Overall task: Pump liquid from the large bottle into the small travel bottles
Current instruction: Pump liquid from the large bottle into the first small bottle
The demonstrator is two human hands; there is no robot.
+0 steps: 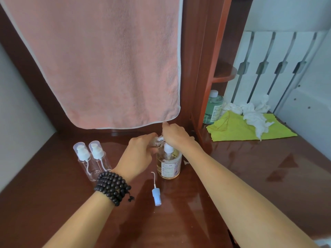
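While both forearms reach in from the bottom edge and converge at the middle of the dark wooden desk [241, 176], the large bottle [169, 164] of pale yellow liquid stands upright just beneath the hands. Over its white pump head the right hand [174, 134] is curled, knuckles up, wrist bent down, fingers folded over the top of the pump (whether the palm bears on it cannot be told). Immediately left of the bottle's neck, the left hand [138, 155] wraps its fingers round a small clear travel bottle [155, 141], holding it tilted with its threaded mouth by the pump spout; most of that bottle is hidden behind the fingers. A dark beaded bracelet [112, 187] winds round the left wrist. Left of the large bottle, two more travel bottles [93, 159] stand side by side with white pumps and clear caps on. Just in front of the large bottle lies a loose blue spray top [156, 193] with its dip tube. Behind it hangs a pink towel [107, 59]; to its right, a yellow-green cloth [238, 128] with crumpled white tissue [254, 116].
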